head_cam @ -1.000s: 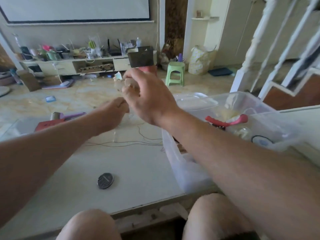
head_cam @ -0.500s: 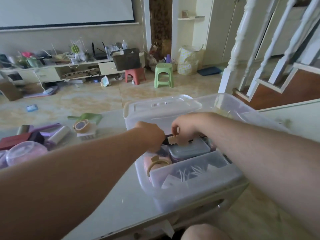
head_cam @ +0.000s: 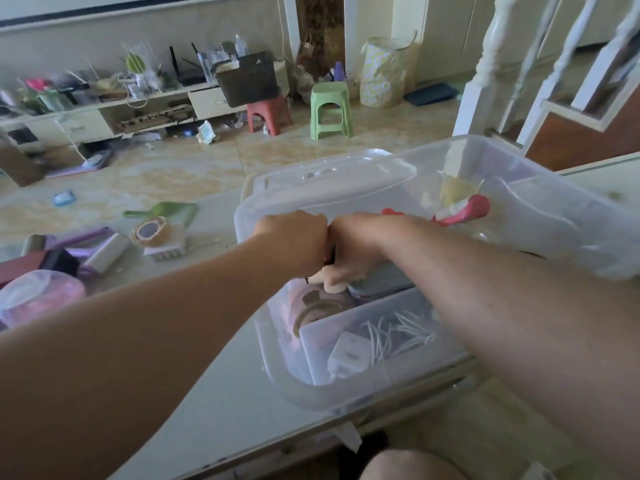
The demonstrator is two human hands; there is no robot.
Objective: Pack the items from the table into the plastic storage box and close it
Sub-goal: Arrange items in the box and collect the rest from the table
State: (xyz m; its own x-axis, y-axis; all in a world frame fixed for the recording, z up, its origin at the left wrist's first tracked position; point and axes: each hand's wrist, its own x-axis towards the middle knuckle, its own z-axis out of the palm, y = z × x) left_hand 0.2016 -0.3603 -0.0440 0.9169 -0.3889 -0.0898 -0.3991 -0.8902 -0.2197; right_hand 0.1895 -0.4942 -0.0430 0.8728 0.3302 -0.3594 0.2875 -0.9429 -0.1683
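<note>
1. Right now both your hands are down inside the plastic storage box (head_cam: 273, 344), which sits open on the table (head_cam: 214, 410) at its right end.
2. Your left hand (head_cam: 294, 237) is curled into a fist just above the box's contents; what it holds, if anything, is hidden behind its back.
3. Your right hand (head_cam: 349, 251) touches the left one, knuckle to knuckle, fingers bent downward round a small pale item (head_cam: 334, 287) that is too blurred to name.
4. Below your hands lie a pink roll (head_cam: 311, 306), a grey lidded container (head_cam: 381, 282) and, in a clear inner tray (head_cam: 346, 368), a white charger with cable (head_cam: 349, 353).
5. The lid (head_cam: 329, 181) rests at the box's far end, tilted.
6. A red handle (head_cam: 464, 211) lies further right in the box.
7. Left on the table: a tape roll (head_cam: 152, 232), a green scoop (head_cam: 166, 211), a lint roller (head_cam: 104, 252) and a pink lidded tub (head_cam: 38, 299).
</note>
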